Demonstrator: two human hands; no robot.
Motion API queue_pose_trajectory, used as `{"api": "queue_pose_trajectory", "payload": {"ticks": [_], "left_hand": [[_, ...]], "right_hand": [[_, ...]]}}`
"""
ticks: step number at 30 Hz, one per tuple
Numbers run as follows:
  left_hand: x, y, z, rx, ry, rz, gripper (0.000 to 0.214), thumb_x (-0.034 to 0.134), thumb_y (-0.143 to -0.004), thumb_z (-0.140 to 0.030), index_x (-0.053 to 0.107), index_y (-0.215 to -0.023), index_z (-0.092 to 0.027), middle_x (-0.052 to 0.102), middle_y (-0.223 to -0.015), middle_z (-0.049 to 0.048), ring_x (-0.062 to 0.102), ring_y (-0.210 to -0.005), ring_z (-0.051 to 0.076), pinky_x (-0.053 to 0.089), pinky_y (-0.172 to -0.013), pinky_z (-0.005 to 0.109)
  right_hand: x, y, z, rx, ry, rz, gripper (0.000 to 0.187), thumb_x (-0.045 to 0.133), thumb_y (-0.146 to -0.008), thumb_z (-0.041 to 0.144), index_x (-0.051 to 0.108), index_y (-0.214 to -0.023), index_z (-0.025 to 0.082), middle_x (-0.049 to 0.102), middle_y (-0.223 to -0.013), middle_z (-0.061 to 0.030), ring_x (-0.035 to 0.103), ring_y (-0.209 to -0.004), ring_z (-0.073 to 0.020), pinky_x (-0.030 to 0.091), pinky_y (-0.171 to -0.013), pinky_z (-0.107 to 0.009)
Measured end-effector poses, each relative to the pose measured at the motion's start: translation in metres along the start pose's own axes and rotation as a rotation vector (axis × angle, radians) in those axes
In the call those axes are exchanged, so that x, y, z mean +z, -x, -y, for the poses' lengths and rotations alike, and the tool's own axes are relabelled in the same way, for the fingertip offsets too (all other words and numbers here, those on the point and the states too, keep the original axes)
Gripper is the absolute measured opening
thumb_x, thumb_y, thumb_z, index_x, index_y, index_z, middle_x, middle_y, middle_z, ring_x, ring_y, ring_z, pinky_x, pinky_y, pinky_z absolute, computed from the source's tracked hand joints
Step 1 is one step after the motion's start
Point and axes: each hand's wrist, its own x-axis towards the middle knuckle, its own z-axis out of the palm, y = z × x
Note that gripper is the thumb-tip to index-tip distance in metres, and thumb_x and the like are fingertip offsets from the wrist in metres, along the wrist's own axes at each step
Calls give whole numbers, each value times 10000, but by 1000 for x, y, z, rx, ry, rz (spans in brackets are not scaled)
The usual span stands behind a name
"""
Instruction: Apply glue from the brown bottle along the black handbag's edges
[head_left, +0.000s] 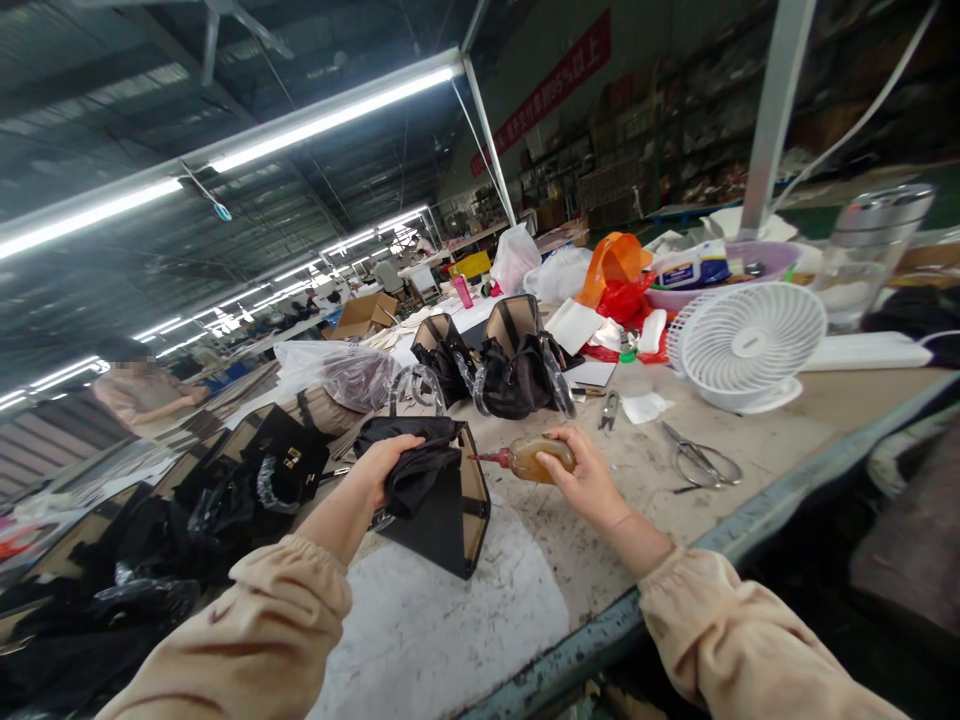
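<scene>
A black handbag [435,530] with a tan inside edge lies tilted on the table in front of me. My left hand [390,468] is closed on the bunched black fabric at its top. In my right hand [581,475] is a squeeze bottle [531,458] of amber liquid, held sideways with its red nozzle pointing left. The nozzle tip is close to the bag's open edge; whether it touches I cannot tell. A plastic-wrapped handle [417,385] stands up behind the bag.
Two more black bags [517,370] stand behind. Thread snips [608,410], scissors [701,460] and a white fan [750,340] lie to the right, near the table edge [600,630]. Several black bags [262,460] crowd the left. Another person [142,390] stands far left.
</scene>
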Motion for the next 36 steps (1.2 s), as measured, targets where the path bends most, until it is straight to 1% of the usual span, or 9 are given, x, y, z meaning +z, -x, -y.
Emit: {"api": "queue_pose_trajectory", "payload": {"ticks": [6,10,16,20,23,26,32,36], "left_hand": [[0,-2,0,9,7,4,169,564,-786,-121,691,-890,-80,727,-589,129,670,-447,233,585,-440,297],[-1,-3,0,-2,-1,1,172,573,-783,-130,689,-899,-80,730,-599,130,673,-451,247,591,-442,322],[-2,0,-1,-17,-30,-5,164,552,-802,-143,690,-861,-77,726,-597,143,673,-454,239,590,-453,299],[-1,5,-2,-21,-61,-1,159,559,-801,-159,691,-836,-79,726,-599,145,671,-451,245,583,-436,307],[-1,8,-3,-13,-74,-4,143,573,-793,-160,691,-834,-90,729,-602,134,677,-466,247,590,-452,312],[0,10,-3,-14,-77,-4,145,565,-798,-160,690,-813,-89,727,-599,138,676,-467,237,588,-455,295],[2,11,-2,-21,-74,-3,160,551,-805,-161,686,-806,-74,725,-602,150,672,-462,234,585,-452,299],[3,11,-2,-20,-76,-2,181,540,-818,-167,682,-798,-57,723,-595,152,669,-456,229,582,-451,295]], "right_hand": [[-1,2,-4,18,8,3,163,585,-853,316,560,-989,230,610,-920,-48,590,-874,-229,501,-790,-394],[1,-4,2,14,-1,-29,172,591,-849,315,556,-994,230,601,-929,-49,583,-888,-230,493,-810,-395],[4,-9,11,1,-24,-76,166,591,-850,279,543,-1003,235,593,-957,-55,570,-922,-230,481,-840,-400],[6,-11,13,12,-39,-124,181,593,-849,280,529,-1011,231,592,-973,-61,562,-942,-233,474,-858,-410],[5,-11,13,30,-48,-144,184,587,-850,287,525,-1015,233,590,-976,-60,563,-939,-234,476,-854,-410],[1,-10,11,40,-57,-117,190,590,-846,294,531,-1016,235,593,-974,-51,573,-923,-227,483,-843,-395],[-8,-8,4,26,-61,0,178,611,-833,312,565,-982,227,598,-916,-41,591,-863,-220,493,-790,-374],[-8,-8,0,23,-59,31,177,622,-824,292,575,-980,222,589,-897,-40,584,-854,-218,484,-789,-370]]}}
